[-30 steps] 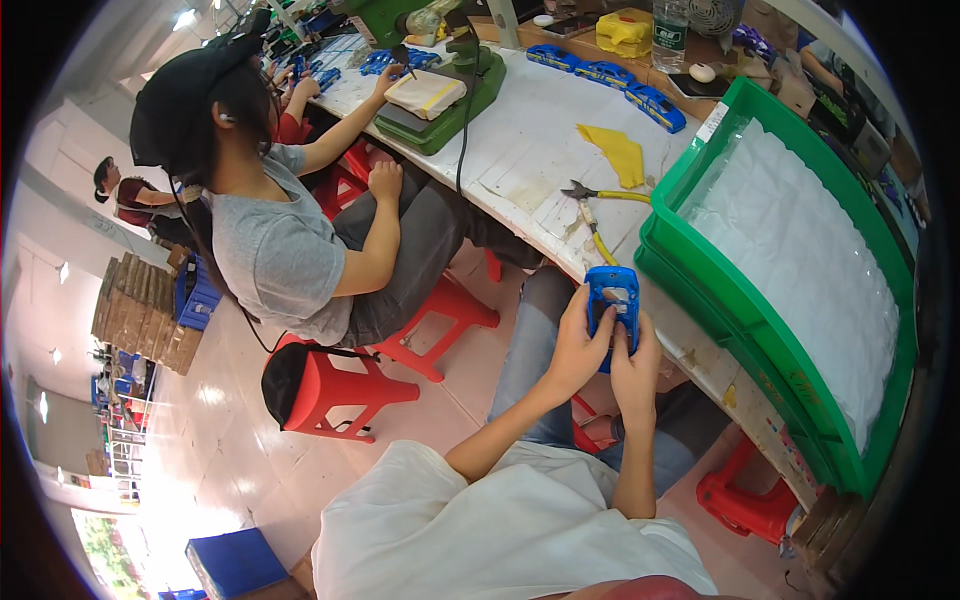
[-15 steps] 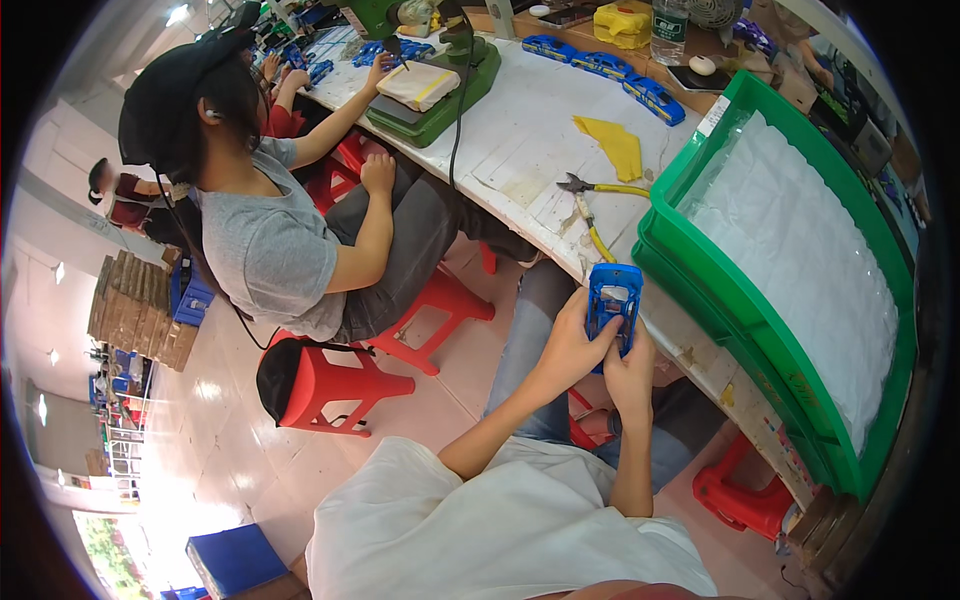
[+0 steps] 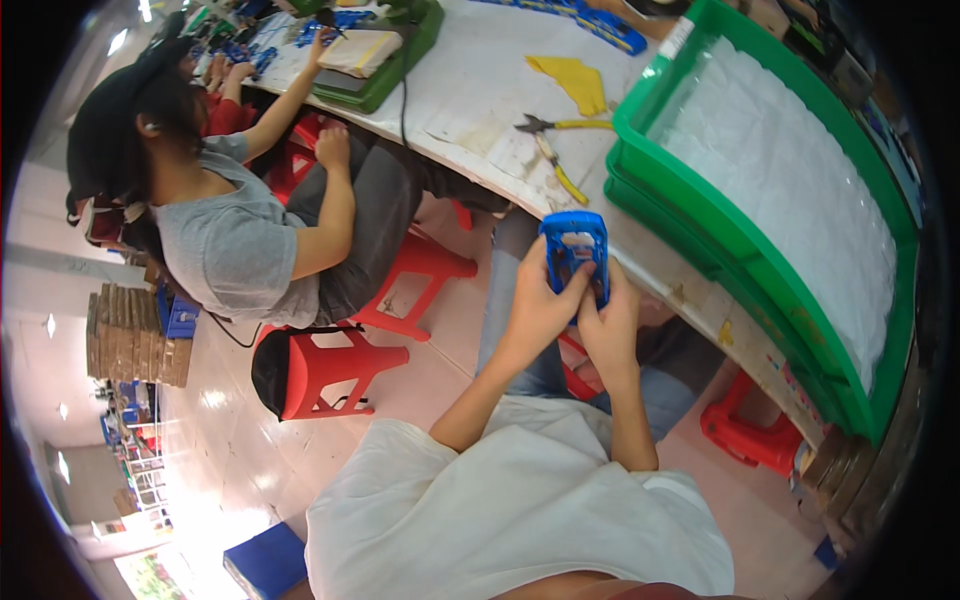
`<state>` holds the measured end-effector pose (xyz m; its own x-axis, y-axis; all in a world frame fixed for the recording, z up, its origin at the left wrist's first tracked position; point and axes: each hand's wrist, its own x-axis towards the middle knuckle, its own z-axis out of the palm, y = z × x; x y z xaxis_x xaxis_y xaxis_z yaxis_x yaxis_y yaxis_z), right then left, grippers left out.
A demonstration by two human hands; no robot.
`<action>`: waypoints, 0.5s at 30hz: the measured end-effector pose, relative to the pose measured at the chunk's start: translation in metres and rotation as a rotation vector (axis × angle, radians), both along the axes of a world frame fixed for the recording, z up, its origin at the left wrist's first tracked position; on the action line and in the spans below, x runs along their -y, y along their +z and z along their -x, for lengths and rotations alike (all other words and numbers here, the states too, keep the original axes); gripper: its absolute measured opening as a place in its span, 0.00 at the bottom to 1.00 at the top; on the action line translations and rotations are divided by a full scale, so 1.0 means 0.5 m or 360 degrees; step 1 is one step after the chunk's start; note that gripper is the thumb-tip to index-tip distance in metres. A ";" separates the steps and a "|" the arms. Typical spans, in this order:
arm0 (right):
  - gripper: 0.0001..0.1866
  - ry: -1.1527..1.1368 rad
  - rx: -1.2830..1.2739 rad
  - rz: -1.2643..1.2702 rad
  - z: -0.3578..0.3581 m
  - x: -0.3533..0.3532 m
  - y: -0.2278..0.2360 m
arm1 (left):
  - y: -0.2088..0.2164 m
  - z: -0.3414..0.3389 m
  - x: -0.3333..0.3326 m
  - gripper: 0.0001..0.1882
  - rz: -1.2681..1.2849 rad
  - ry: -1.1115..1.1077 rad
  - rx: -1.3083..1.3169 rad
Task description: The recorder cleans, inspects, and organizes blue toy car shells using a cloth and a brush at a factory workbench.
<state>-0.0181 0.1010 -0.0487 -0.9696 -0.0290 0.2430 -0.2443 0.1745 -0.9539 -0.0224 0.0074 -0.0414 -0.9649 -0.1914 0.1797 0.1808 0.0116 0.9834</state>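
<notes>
A blue plastic toy car body (image 3: pixel 577 224) is held just off the table's near edge, its hollow inside facing up toward me. My left hand (image 3: pixel 537 300) grips its left side, with the thumb reaching over the lower part of the opening. Around the lower right side is my right hand (image 3: pixel 612 318), its thumb also against the shell; the fingers underneath are hidden. Beyond the car body, diagonal cutting pliers (image 3: pixel 536 125) with yellow handles lie spread on the table. A yellow cloth (image 3: pixel 574 84) lies behind them.
To the right, a green crate (image 3: pixel 740 208) with a white plastic-covered sheet overhangs the table (image 3: pixel 470 90). Several blue toy cars (image 3: pixel 612 32) line the back. At left a co-worker (image 3: pixel 235 220) sits near a green machine base (image 3: pixel 400 80). Red stools (image 3: pixel 330 370) stand below.
The whole view has shifted, so the table and crate sit higher and further left. Both hands keep their hold on the car body, and the pliers still lie by the cloth.
</notes>
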 end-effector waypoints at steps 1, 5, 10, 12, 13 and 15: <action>0.16 -0.0006 -0.0005 0.0047 0.002 0.002 -0.003 | 0.008 0.000 0.001 0.11 -0.0040 -0.0042 0.0041; 0.12 -0.0009 -0.0023 0.0157 -0.001 0.005 0.014 | 0.008 -0.001 0.000 0.09 -0.0062 -0.0056 0.0091; 0.09 0.0004 0.0011 0.0162 -0.011 0.005 0.019 | 0.008 -0.007 -0.005 0.09 -0.0099 0.0013 0.0068; 0.07 -0.0045 -0.0055 0.0070 -0.018 0.007 0.019 | 0.012 -0.014 -0.002 0.09 -0.0068 0.0020 0.0071; 0.07 -0.0046 -0.0048 0.0067 -0.022 0.008 0.021 | 0.017 -0.018 -0.001 0.09 -0.0081 0.0023 0.0088; 0.07 -0.0057 -0.0010 -0.0024 -0.030 0.008 0.026 | 0.018 -0.022 0.001 0.08 -0.0093 0.0029 0.0110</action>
